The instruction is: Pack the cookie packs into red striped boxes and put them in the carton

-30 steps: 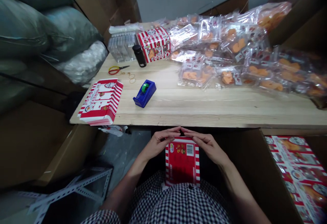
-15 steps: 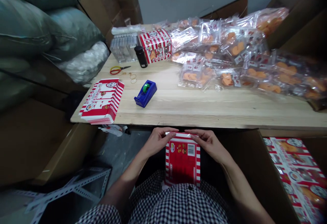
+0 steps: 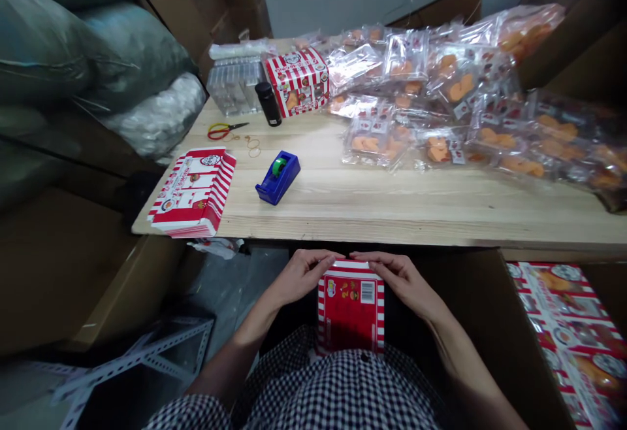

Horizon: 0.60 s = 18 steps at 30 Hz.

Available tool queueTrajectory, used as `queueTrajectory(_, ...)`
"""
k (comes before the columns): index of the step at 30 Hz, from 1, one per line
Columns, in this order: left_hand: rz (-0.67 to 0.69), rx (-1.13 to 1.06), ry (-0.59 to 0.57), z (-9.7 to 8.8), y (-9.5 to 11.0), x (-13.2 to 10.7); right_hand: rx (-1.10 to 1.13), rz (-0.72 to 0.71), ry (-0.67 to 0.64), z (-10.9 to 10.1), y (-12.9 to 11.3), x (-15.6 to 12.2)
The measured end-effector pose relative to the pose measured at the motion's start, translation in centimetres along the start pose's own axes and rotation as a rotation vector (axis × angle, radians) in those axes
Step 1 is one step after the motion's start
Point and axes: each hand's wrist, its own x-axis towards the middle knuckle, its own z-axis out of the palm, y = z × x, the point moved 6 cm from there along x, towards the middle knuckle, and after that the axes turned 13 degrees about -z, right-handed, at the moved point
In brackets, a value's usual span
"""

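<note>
A red box with white striped borders and a barcode, a printed cardboard box [image 3: 351, 315], rests against my checked shirt below the table edge. My left hand [image 3: 304, 275] grips its upper left corner, thumb on the near face and fingers behind the top edge. Its upper right corner is pinched the same way by my right hand [image 3: 399, 280]. Both hands are closed on the box's top edge, with a narrow gap between the fingertips. The box's lower end is hidden by my shirt.
On the wooden table [image 3: 313, 217] are a stack of flat cartons [image 3: 193, 188], a blue tape dispenser [image 3: 278, 178], scissors [image 3: 228, 129], a black bottle [image 3: 268, 104], an assembled box [image 3: 298, 82] and many clear bags [image 3: 372, 139]. A carton of packed boxes [image 3: 571, 332] stands lower right.
Both hands keep their hold on the box's top corners, the fingertips shifting slightly along the edge. The view has tilted a little; nothing on the table has moved.
</note>
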Motion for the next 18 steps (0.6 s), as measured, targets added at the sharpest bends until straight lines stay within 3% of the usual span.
queueTrajectory(5, 0.158, 0.049, -0.025, 0.0, 0.6, -2.1, -0.148, -0.118, -0.054, 0.6, -0.9, -1.8)
queueTrajectory(10, 0.238, 0.021, 0.000, 1.4, 0.3, -3.0, -0.085, -0.136, 0.060, 1.4, -0.1, -2.4)
queueTrajectory(13, 0.245, 0.056, 0.013, 0.7, 0.1, -1.9, -0.079, -0.119, 0.135, 1.4, 0.7, -1.6)
queueTrajectory(15, 0.221, 0.080, 0.151, -2.1, 0.5, -0.6, -0.084, -0.096, 0.153, 1.2, 1.1, -0.9)
queueTrajectory(18, 0.195, 0.032, 0.673, -9.3, 2.1, -0.1, -0.089, -0.110, 0.164, 1.0, 0.7, -0.5)
